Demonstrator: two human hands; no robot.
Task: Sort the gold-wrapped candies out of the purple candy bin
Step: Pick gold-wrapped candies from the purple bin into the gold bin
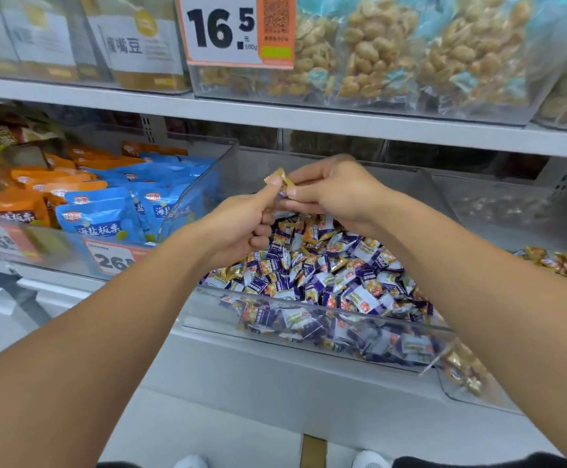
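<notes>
Hands meet above the purple candy bin [309,320], both raised over the back of its heap. One gold candy [280,181] sits between them: the left hand [241,228] pinches its left end with thumb and forefinger, the other fingers curled into the palm, while the right hand [334,190] pinches its right end with its fingertips. Whether more than one wrapper is in that pinch cannot be told.

Below, at 6 o'clock from the hands, the clear bin holds a heap of purple-and-white candies [353,288], too many to count, with a few gold wrappers mixed in near the back. At 3 o'clock a second clear bin [471,393] holds gold candies only. At 9 o'clock a third bin holds blue packs [99,221] and orange packs [12,204], with two price tags on its front. At 12 o'clock, on the shelf above, stands one price sign [221,28] reading 16.5, beside bagged snacks [410,52].
</notes>
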